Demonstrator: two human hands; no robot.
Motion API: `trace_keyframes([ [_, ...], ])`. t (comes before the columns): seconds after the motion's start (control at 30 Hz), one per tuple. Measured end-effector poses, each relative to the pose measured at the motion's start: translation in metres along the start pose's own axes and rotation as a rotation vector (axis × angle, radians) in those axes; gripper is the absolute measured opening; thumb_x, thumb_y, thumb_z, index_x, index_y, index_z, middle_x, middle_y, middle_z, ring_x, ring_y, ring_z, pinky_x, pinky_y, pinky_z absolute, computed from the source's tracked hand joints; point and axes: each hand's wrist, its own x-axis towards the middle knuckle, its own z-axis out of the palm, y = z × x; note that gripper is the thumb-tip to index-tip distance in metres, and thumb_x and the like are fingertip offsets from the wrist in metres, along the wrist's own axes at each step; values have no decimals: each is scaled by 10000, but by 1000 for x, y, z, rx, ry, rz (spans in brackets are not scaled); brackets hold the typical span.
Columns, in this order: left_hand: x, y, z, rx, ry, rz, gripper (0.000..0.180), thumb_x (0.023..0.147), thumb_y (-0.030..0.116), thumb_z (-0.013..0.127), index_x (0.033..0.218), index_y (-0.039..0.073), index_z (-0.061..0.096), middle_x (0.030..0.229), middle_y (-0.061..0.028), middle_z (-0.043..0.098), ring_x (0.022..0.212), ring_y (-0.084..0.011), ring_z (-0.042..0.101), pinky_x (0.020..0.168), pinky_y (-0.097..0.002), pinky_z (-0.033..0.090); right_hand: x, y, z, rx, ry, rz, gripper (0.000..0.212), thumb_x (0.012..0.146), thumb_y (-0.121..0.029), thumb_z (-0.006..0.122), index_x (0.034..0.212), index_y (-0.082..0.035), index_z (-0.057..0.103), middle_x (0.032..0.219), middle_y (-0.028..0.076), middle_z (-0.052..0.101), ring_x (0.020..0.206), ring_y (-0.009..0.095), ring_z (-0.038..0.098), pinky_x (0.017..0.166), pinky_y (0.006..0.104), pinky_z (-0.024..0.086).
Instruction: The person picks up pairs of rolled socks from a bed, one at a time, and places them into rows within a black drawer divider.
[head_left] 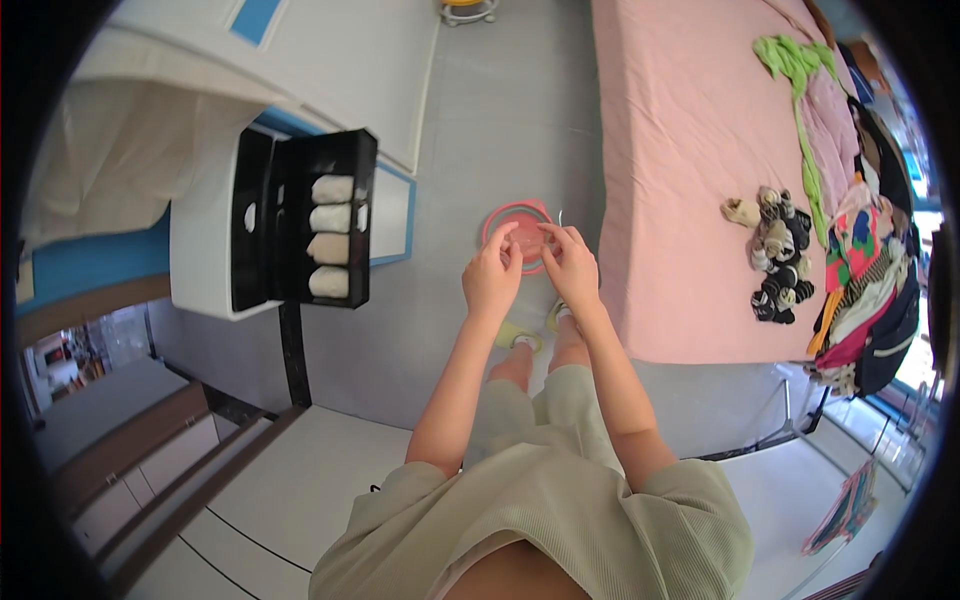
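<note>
My left hand (pixel 492 274) and my right hand (pixel 572 266) are held out in front of me, level with each other. Between them is a gap, with thumbs and index fingers curved and apart. I see nothing held in either hand. Behind the fingertips shows a round pink basin (pixel 522 208) with a grey-green band, partly covered by both hands. Whether the fingers touch it, I cannot tell. To the left, a black box (pixel 366 270) with its lid up holds several rolled white and beige bundles (pixel 331 219), perhaps socks, in a row.
The box rests on a white cabinet (pixel 200 255). On the right stands a bed with a pink sheet (pixel 680 200), bearing a pile of black, white and beige socks (pixel 780 245) and heaped clothes (pixel 870 270). My feet wear yellow-green slippers (pixel 510 334) on the grey floor (pixel 500 110).
</note>
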Motion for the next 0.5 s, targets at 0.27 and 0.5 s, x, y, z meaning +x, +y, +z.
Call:
trace_keyframes([
  [0.27, 24, 76, 110, 13, -193, 160, 277, 835, 165, 555, 1110, 162, 587, 696, -9, 608, 543, -164, 573, 541, -326, 438, 17, 87, -88, 115, 194, 152, 301, 776, -104, 586, 1073, -145, 612, 947, 58, 589, 705, 178, 620, 644, 314, 496],
  [0.5, 31, 156, 219, 68, -460, 192, 293, 796, 171, 566, 1087, 158, 597, 790, -41, 631, 620, -219, 602, 590, -360, 474, 21, 179, -168, 179, 354, 312, 303, 775, -97, 590, 1074, -137, 612, 962, 69, 597, 715, 177, 615, 656, 298, 488],
])
